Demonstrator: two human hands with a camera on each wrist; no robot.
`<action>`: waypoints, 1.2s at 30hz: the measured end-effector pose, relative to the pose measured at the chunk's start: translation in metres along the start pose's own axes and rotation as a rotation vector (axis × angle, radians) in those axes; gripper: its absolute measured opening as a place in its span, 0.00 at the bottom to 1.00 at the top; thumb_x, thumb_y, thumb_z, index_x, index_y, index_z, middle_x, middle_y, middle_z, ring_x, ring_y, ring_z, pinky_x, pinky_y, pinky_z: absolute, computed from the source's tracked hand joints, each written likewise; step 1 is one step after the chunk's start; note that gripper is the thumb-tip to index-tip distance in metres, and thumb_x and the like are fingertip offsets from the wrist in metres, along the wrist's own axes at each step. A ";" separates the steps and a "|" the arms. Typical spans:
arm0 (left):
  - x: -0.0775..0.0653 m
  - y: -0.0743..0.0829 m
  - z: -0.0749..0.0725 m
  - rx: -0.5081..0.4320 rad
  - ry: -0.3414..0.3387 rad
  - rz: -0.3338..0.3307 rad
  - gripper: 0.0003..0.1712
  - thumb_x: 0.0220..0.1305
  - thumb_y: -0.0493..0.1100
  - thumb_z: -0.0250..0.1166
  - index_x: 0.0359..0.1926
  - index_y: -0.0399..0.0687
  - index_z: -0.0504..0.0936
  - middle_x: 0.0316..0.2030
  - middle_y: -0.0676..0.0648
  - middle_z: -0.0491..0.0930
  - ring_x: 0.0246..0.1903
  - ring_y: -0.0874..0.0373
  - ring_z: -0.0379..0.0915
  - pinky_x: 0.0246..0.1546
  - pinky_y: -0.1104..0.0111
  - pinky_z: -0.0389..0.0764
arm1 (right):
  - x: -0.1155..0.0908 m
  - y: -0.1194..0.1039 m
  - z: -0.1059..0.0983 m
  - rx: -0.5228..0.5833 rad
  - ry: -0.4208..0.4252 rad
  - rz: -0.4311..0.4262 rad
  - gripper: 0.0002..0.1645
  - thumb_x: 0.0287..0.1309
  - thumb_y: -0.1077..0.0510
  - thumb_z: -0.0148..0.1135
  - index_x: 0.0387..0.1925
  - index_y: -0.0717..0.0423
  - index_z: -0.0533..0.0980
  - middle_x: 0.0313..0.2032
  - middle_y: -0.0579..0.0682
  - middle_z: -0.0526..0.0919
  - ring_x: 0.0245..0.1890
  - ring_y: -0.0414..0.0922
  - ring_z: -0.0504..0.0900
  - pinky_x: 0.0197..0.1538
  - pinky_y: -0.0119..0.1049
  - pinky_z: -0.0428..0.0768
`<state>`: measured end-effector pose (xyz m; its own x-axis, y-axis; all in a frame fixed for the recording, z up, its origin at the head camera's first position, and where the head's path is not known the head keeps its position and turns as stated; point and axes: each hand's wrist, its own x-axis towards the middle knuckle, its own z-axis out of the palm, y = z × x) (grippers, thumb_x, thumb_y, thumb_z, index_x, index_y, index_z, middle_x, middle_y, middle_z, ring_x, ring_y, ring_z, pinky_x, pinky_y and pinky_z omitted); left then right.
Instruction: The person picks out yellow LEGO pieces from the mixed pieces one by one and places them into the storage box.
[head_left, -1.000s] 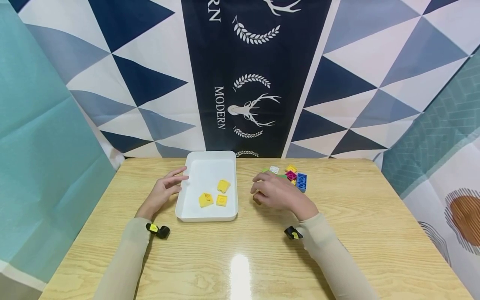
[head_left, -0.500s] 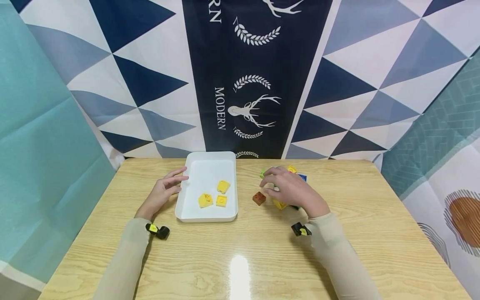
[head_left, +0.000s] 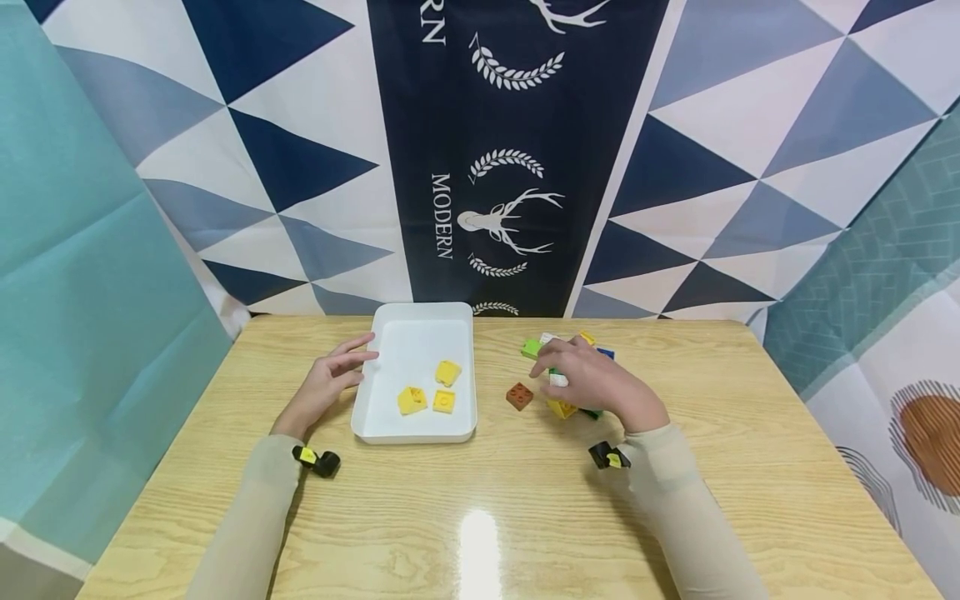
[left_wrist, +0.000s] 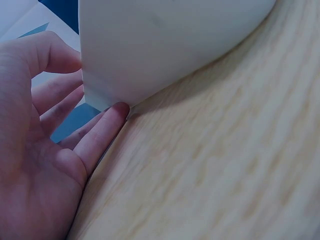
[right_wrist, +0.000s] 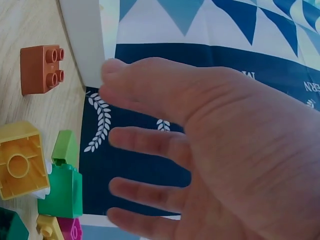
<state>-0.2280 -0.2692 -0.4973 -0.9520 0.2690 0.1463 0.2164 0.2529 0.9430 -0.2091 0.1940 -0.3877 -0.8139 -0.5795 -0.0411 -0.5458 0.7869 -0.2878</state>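
Observation:
My left hand (head_left: 324, 387) rests its fingertips along the left side of a white tray (head_left: 420, 342), fingers loosely extended. In the left wrist view, fingertips meet the tray's wall (left_wrist: 165, 45) low by the table. Several yellow toy bricks (head_left: 447, 372) lie inside the tray. My right hand (head_left: 592, 379) hovers over a pile of coloured bricks, fingers spread with nothing between them. Left of that hand sits a brown brick (head_left: 519, 397), studs up. The right wrist view shows a yellow brick (right_wrist: 20, 160), hollow side showing, beside a green brick (right_wrist: 62, 192).
Around the right hand lie a lime brick (head_left: 531, 348), a white brick (head_left: 550, 337) and a blue brick (head_left: 606, 353), partly hidden. A magenta brick (right_wrist: 70, 228) shows in the right wrist view. A patterned cloth (head_left: 300, 167) hangs behind the wooden table (head_left: 420, 517).
The right hand has lifted off the brown brick and moved right over the pile, leaving that brick uncovered on the table. My left hand and the tray stay in place.

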 end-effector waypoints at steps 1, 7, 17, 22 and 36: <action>0.000 0.000 0.000 -0.001 0.000 0.000 0.23 0.80 0.29 0.60 0.71 0.27 0.81 0.88 0.34 0.61 0.91 0.34 0.48 0.73 0.91 0.66 | 0.000 0.000 0.000 0.006 -0.011 0.005 0.14 0.72 0.58 0.72 0.56 0.51 0.91 0.69 0.60 0.84 0.67 0.68 0.79 0.68 0.67 0.84; 0.000 0.001 0.000 -0.005 -0.001 -0.009 0.24 0.80 0.29 0.60 0.72 0.27 0.81 0.89 0.35 0.61 0.91 0.35 0.48 0.73 0.91 0.66 | 0.001 0.001 0.000 0.018 -0.080 0.008 0.16 0.68 0.61 0.74 0.56 0.51 0.92 0.65 0.59 0.84 0.64 0.63 0.83 0.70 0.64 0.81; 0.001 0.000 0.001 0.006 -0.002 -0.008 0.23 0.80 0.29 0.61 0.72 0.28 0.82 0.89 0.35 0.61 0.91 0.35 0.48 0.74 0.91 0.67 | 0.001 0.003 0.001 0.087 -0.191 0.034 0.14 0.66 0.61 0.78 0.53 0.51 0.93 0.64 0.60 0.83 0.59 0.57 0.84 0.68 0.57 0.88; 0.000 0.000 0.000 0.004 -0.001 -0.008 0.23 0.80 0.29 0.61 0.72 0.27 0.82 0.89 0.35 0.61 0.91 0.35 0.48 0.74 0.91 0.67 | 0.002 0.003 0.004 0.100 -0.216 0.020 0.13 0.66 0.62 0.79 0.51 0.51 0.94 0.61 0.59 0.84 0.56 0.55 0.85 0.64 0.52 0.88; 0.000 0.002 0.001 0.008 0.003 0.000 0.23 0.80 0.28 0.60 0.71 0.26 0.81 0.88 0.34 0.61 0.91 0.34 0.48 0.74 0.90 0.67 | 0.004 0.005 0.014 0.086 -0.211 0.024 0.11 0.63 0.58 0.82 0.47 0.46 0.95 0.50 0.48 0.85 0.53 0.49 0.78 0.58 0.46 0.81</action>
<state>-0.2274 -0.2674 -0.4959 -0.9526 0.2664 0.1473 0.2182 0.2602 0.9406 -0.2121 0.1924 -0.4026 -0.7616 -0.5996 -0.2459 -0.5004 0.7852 -0.3647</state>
